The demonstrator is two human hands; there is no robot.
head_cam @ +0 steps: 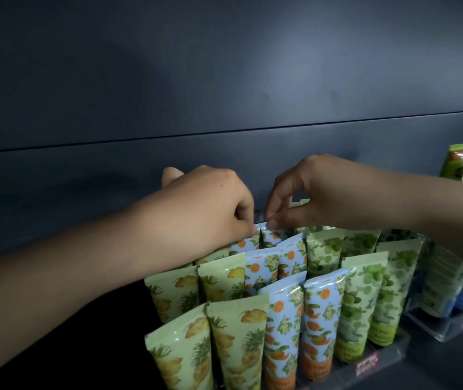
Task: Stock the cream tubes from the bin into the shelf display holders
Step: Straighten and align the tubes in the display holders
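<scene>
Take the clear tiered display holder on the shelf as your reference. Its left columns carry the pineapple tubes, standing cap-down with the flat crimped ends up. Each row is stepped higher toward the rear, so every print shows from the front. Your left hand reaches over those columns to the holder's rear centre. Its fingers are curled, and the fingertips pinch the crimped top of the left rear tube, an orange-blossom print. The centre columns hold the other orange-blossom tubes, which suggests that prints are grouped by column. Your right hand reaches in from the holder's right side, thumb and forefinger nipped on the crimp of the right rear tube, just beside the left one. The crimp is likely the chosen grip point because the tube bodies are wedged between neighbours and offer no other purchase. Both tubes appear seated or nearly so, and you are probably squaring them upright. The holder's right columns hold the leaf-print tubes. A second holder stands just right of it. The bin is not in view.
</scene>
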